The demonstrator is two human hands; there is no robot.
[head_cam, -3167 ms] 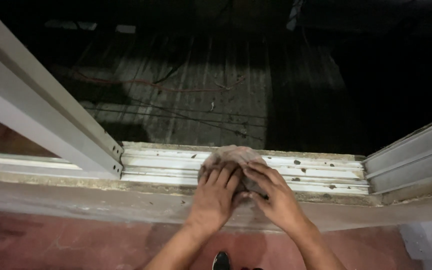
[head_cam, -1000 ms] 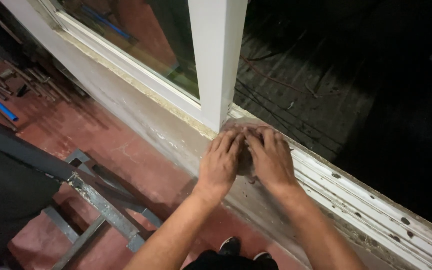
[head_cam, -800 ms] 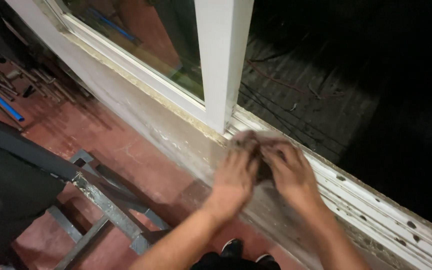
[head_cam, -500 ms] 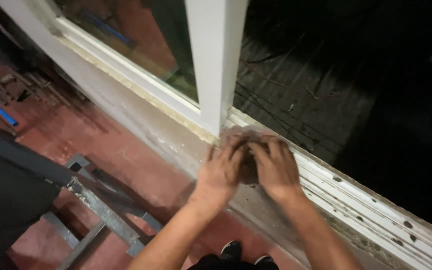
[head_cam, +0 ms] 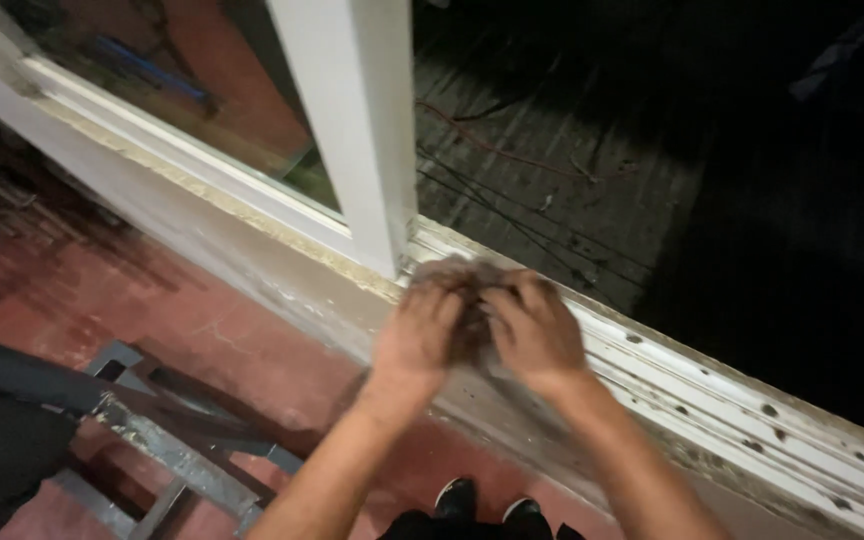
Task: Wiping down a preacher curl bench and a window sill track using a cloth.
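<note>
Both hands press 1 dirty rag (head_cam: 464, 290) onto the white window track (head_cam: 712, 400), right beside the white frame post (head_cam: 352, 130). The left hand (head_cam: 417, 330) and right hand (head_cam: 532, 330) hold it tight.

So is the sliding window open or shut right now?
Open. The white window frame stops at the rag under the left hand and right hand; beyond it the window track lies bare, dark outside.

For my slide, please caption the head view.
Both hands press a rag onto the track beside the frame.
</note>
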